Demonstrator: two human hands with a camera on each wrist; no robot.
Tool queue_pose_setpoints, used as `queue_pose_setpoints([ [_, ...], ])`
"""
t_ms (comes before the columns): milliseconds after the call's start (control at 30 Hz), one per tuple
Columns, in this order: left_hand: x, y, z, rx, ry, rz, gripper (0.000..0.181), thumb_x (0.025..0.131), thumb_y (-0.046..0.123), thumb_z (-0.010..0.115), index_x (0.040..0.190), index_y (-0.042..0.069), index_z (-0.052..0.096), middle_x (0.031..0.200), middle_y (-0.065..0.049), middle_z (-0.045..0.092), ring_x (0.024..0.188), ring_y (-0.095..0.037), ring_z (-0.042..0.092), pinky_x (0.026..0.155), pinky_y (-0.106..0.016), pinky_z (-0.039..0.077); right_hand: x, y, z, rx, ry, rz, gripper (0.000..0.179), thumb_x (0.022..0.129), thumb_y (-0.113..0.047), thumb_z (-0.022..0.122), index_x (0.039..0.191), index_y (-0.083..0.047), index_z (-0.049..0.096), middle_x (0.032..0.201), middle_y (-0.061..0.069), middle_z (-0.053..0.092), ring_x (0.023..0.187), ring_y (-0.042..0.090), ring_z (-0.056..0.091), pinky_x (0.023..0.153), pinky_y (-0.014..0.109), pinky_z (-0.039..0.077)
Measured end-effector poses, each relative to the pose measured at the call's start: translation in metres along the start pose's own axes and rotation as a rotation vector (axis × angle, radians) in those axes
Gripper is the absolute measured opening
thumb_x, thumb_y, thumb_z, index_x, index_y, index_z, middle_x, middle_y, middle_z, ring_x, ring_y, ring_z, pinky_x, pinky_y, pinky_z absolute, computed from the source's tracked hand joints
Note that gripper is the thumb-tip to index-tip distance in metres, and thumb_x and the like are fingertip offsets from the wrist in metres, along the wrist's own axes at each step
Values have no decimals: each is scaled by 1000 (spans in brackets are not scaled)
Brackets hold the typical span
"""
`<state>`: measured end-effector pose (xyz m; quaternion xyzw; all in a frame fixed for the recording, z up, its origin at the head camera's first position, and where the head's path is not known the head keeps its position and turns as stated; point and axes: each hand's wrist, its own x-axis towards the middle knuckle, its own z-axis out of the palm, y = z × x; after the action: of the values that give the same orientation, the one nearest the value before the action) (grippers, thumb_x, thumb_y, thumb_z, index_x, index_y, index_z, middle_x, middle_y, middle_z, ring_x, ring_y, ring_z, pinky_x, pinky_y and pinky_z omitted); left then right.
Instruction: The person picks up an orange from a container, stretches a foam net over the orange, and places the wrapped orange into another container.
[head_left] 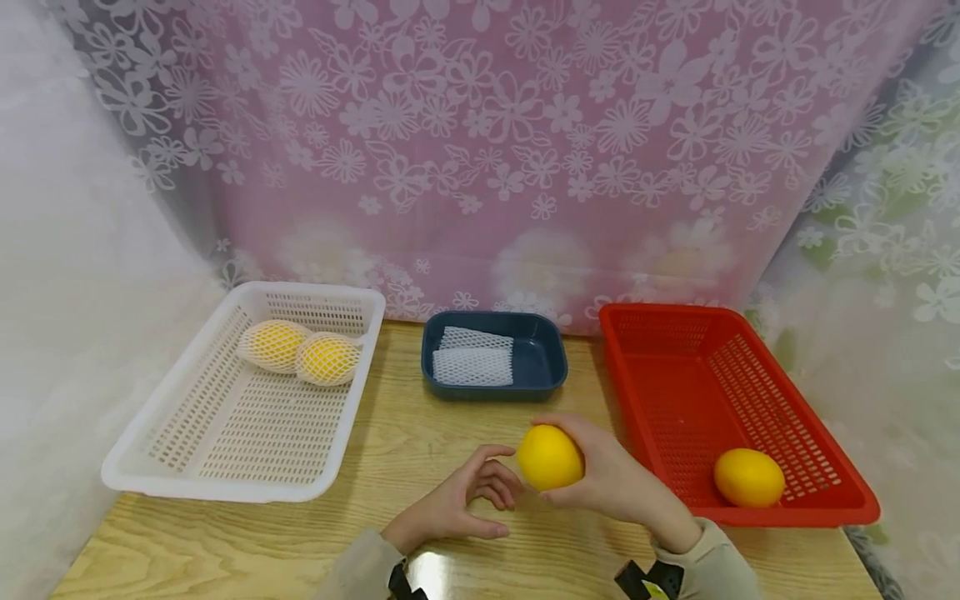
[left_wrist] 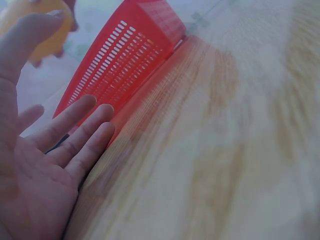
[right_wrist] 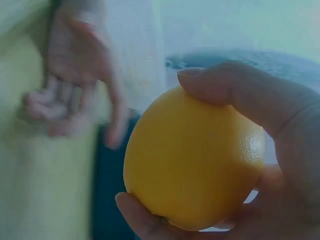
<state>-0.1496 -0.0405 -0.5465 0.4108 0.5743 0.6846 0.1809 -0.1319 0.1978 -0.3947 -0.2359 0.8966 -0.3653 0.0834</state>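
- The right hand (head_left: 603, 471) grips a yellow fruit (head_left: 550, 457) between thumb and fingers, in front of the blue tray (head_left: 538, 357) and, it seems, above the wooden table (head_left: 420, 425).
- The left hand (head_left: 461, 500) holds nothing; its fingers are loosely bent, close beside this fruit, and the right wrist view shows them apart from it.
- The fruit's skin looks smooth and shiny, so I think it could slip if the right fingers loosen before the left ones support it.
- If it falls, its round shape could let it roll off the near table edge.
- Two white foam nets (head_left: 472, 367) lie flat in the tray; a hasty pull could perhaps tear one.
- Another bare fruit (head_left: 748, 477) lies in the red basket (head_left: 660, 383); a knock could roll it.
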Motion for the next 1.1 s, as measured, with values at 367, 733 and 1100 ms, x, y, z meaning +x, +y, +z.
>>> queue_pose_setpoints([
  [367, -1, -3, -3, -2, 14, -79, 81, 91, 25, 75, 152, 18, 22, 142, -11, 51, 122, -24, 55, 99, -37, 47, 3, 17, 54, -92, -15, -43, 79, 60, -21, 92, 131, -12, 58, 116, 0, 59, 98, 20, 53, 79, 43, 49],
  [733, -1, 1, -1, 75, 35, -152, 71, 88, 26, 77, 147, 23, 37, 147, -1, 45, 125, -21, 52, 103, -35, 45, 3, 3, 78, -385, 18, -98, 80, 63, -27, 94, 132, -22, 55, 110, 8, 53, 93, 25, 41, 67, 35, 49],
  [1100, -2, 0, -1, 141, 60, -160, 80, 81, 31, 84, 146, 25, 37, 141, 1, 51, 110, -17, 60, 92, -35, 52, 4, 1, 95, -523, 116, -212, 77, 66, -43, 92, 128, -16, 56, 114, 9, 53, 97, 26, 42, 73, 35, 53],
])
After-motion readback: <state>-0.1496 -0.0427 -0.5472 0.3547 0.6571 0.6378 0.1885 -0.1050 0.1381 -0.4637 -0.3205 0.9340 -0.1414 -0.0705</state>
